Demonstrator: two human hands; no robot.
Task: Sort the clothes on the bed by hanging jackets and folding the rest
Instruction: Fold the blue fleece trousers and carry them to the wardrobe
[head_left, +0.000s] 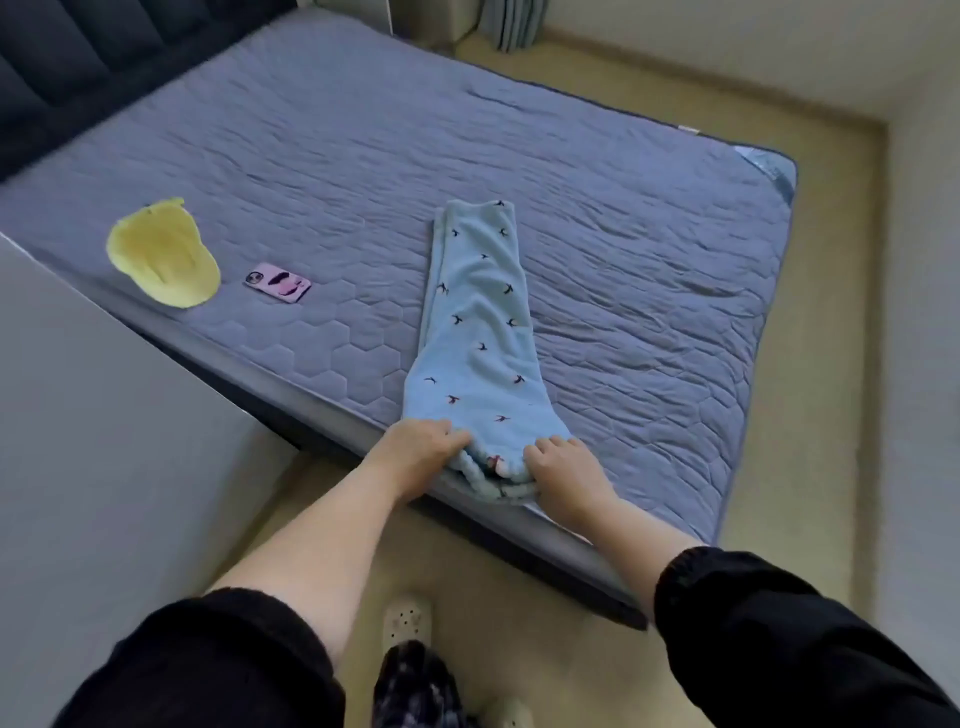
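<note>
Black sleeves (208, 665) frame the forearms. Left hand (415, 447) and right hand (563, 470) curl their fingers around the bunched near end of the light-blue pants (475, 322) at 6 o'clock on the bed (649, 260), legs stretching toward 12. Yellow cap (163, 254) lies at 10.

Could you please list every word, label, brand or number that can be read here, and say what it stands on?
No text can be read in this view.
Pink phone case: a dark picture only, no letters legible.
Light blue trousers: small bird motifs, no words.
Yellow cap: no print visible.
Pale corner patch on the bed: too blurred to read.
</note>
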